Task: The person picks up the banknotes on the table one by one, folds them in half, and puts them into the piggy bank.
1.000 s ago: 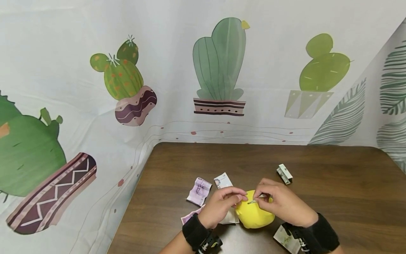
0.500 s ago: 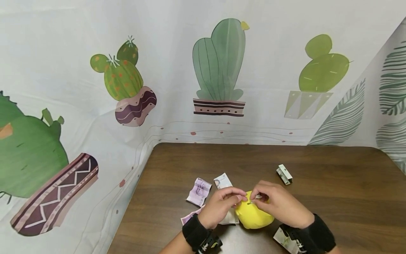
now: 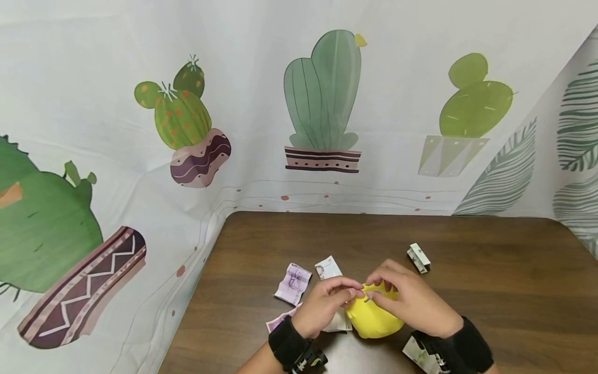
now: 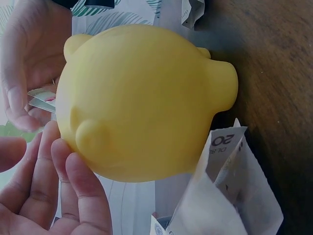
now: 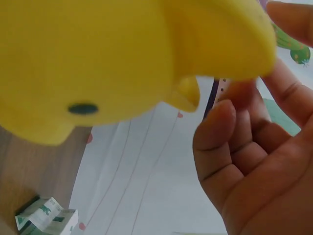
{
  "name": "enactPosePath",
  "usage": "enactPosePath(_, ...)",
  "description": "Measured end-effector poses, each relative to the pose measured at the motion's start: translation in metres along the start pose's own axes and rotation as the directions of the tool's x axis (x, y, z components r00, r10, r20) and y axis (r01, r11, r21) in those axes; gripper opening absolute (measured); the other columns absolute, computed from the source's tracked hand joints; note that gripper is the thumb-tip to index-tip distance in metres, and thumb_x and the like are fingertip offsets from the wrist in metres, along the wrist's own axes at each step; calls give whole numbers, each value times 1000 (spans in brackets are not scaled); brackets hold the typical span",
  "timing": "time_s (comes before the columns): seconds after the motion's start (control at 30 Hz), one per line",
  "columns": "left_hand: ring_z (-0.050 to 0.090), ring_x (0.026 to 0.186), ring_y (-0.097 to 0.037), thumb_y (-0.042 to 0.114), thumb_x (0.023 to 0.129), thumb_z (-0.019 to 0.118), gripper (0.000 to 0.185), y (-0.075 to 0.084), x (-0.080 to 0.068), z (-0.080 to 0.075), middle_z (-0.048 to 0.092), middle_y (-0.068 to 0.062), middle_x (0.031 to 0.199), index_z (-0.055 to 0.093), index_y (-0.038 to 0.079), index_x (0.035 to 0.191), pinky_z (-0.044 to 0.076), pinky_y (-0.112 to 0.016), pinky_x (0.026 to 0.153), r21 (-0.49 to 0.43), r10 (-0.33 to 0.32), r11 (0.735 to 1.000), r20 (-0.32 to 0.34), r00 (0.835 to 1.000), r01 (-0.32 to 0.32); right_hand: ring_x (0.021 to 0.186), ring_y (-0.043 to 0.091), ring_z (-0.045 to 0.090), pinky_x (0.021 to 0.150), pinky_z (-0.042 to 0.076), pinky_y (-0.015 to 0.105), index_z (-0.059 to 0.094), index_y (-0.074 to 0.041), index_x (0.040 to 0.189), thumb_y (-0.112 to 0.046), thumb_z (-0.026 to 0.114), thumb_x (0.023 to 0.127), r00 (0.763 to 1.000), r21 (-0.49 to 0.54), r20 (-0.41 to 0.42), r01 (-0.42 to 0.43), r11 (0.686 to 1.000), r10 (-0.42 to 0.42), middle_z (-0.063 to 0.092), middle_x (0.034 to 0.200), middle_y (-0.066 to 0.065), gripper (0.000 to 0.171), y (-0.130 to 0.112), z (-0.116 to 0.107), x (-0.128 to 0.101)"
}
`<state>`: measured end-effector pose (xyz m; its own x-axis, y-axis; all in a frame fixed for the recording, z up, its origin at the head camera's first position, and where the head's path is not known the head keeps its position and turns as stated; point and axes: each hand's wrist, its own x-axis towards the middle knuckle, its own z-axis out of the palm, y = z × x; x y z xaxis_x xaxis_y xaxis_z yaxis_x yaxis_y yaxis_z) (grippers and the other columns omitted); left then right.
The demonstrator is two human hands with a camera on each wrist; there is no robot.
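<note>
Yellow piggy bank (image 3: 374, 317) sits on the tabletop (image 3: 490, 291) right in front of me, between my two hands, and it is the only one of its kind. Folded banknotes lie around it: I count one purple note (image 3: 293, 281) to the far left, one pale note (image 3: 328, 267) just beside it, one small folded green-and-white note (image 3: 419, 257) well apart on the right, one near my right wrist (image 3: 420, 355), and at least one more tucked under my left hand, where a pinkish edge (image 3: 280, 318) shows. My left hand (image 3: 322, 306) rests against the left side of the piggy bank, its fingers (image 4: 83, 191) touching the yellow body and only lightly bent, its thumb and forefinger drawn together near the top. My right hand (image 3: 411, 301) lies over the top of the bank with curled fingers pinching a small folded note (image 4: 41, 98) against the bank's upper side; only a thin sliver of it shows between my fingertips. From the right wrist the bank is a blurred yellow mass with one dark eye (image 5: 83, 108), and my own fingers fill most of the rest. The slot itself is hidden under my right hand. The note under my left hand is mostly covered, so I cannot tell whether it is one or more
</note>
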<state>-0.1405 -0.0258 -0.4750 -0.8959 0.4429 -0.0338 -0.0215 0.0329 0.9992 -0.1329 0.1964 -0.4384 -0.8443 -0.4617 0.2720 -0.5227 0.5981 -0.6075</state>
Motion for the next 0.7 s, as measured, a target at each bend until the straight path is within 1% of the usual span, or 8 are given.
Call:
enactPosePath(0.1,66,97,-9,12,99,58,23,-1,0,0,74,-21,113,71,4,116,53,-22,84,3,5,1000,4,1000,-5,76,1,44,64,41,18,64,-29,98,-14,75,90,999,-2,-29,-31,1000,31,47,86,-13,20,-1,-4,-1)
enactPosePath(0.17,66,97,-8,12,99,58,24,-1,0,0,74,-21,112,71,3,116,53,-22,85,2,6,1000,6,1000,-6,71,0,42,60,38,17,63,-30,95,-10,75,88,999,7,-42,-23,1000,23,44,80,-14,24,-1,-5,-2)
enactPosePath(0.27,66,97,-8,12,99,57,24,-2,1,0,73,-22,112,71,2,116,53,-21,84,-4,8,1000,7,1000,-8,65,-3,42,56,39,17,63,-30,91,-5,73,88,999,29,-35,1,1000,0,45,76,-17,27,0,-4,-1)
enactPosePath(0.47,66,96,-8,12,99,58,22,-4,1,-1,74,-21,112,71,3,115,53,-22,84,-20,2,1000,6,1000,-2,66,-5,46,57,44,17,66,-26,89,-3,68,88,999,49,17,26,998,-27,52,75,-19,23,4,-1,1)
enactPosePath(0.7,66,96,-7,12,99,58,25,-4,2,-1,72,-23,113,69,0,117,54,-21,83,-17,6,1000,13,1000,-6,69,-6,49,59,47,18,67,-22,90,-4,66,90,996,67,87,10,998,-16,58,79,-17,17,5,1,2)
